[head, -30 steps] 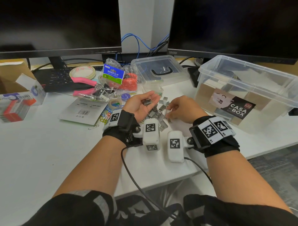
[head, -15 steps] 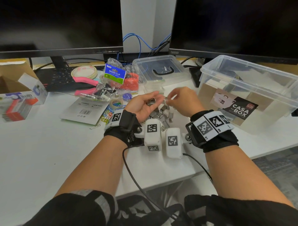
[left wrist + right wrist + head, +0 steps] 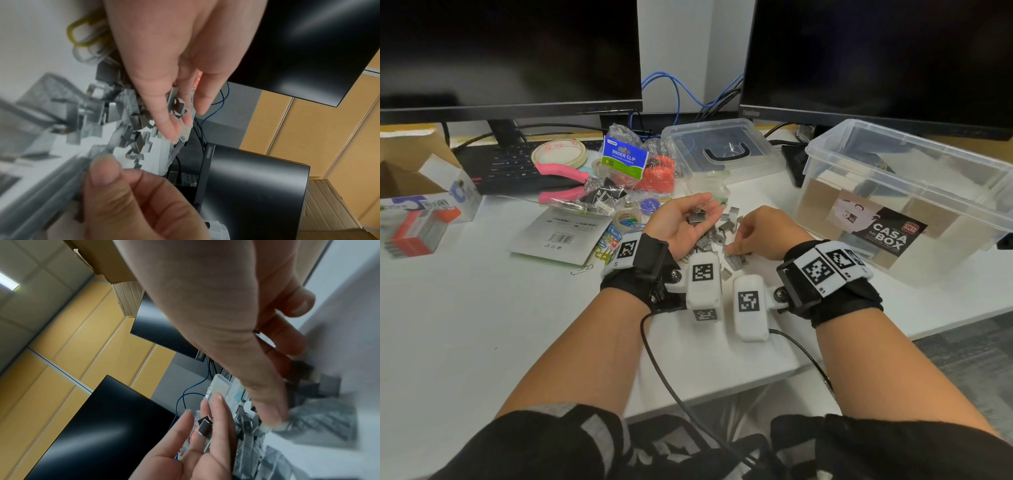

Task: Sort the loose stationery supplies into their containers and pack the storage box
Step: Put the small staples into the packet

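Metal staple strips (image 3: 724, 229): one loose heap on desk (image 3: 482, 325). Left hand (image 3: 681, 224) palm-up, fingers relaxed, cradles about two strips; right hand (image 3: 763, 233) pinches one. Two clear boxes (image 3: 914, 164) nearby.

left monitor (image 3: 506, 51) | right monitor (image 3: 876, 58) | keyboard (image 3: 506, 168) | blue cables (image 3: 671, 89)

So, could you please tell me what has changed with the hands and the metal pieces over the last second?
The right hand rose to the upturned left hand half a second ago, then dropped back to the pile of small silver metal staple strips on the white desk, where its fingertips now pinch at one. The left hand stays cupped, palm up, with a few strips lying in it. The clear plastic storage box has not moved.
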The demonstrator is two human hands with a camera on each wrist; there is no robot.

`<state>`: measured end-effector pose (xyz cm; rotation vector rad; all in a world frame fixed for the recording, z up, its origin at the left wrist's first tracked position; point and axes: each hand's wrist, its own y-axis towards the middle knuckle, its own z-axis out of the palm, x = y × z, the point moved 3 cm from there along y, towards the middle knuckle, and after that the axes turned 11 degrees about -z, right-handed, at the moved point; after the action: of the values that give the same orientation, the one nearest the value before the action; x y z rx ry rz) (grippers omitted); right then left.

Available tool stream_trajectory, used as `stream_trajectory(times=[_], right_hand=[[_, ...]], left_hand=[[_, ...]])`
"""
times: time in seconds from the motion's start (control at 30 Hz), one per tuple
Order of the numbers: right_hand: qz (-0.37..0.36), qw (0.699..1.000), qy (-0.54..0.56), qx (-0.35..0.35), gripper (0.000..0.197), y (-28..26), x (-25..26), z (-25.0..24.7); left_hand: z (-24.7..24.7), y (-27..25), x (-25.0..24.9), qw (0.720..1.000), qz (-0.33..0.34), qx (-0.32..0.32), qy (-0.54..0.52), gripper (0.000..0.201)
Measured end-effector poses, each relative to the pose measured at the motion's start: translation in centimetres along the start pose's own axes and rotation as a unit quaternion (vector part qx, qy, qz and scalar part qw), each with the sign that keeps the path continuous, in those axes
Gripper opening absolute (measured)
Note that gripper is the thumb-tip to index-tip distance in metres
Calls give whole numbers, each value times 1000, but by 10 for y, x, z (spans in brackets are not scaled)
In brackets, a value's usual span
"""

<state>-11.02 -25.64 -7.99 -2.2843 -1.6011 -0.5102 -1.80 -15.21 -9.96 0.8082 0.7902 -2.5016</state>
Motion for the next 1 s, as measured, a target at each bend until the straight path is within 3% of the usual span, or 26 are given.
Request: stream_trajectory(times=[0.4,0.53,0.7,0.8,0.9,1.0], right_hand=[[34,998,-44,-17,25,5,1,-3],[40,996,-28,-76,31,8,3,-12],[-35,983,10,-181,33,11,18,-26],[-75,973,36,-214,26,16,26,-26],[-59,968,54,-238,23,22,18,-26],[-11,985,19,-171,17,28,4,-22]], left_hand=[[-4,5,1,1000,-6,5,-3,23],[-3,5,1,1000,-19,1,8,28],[-1,6,4,999,-39,12,-14,36],[2,5,6,998,-40,33,-21,22],[3,2,5,998,-40,39,-23,16],[-2,4,1,999,-21,16,-37,18]])
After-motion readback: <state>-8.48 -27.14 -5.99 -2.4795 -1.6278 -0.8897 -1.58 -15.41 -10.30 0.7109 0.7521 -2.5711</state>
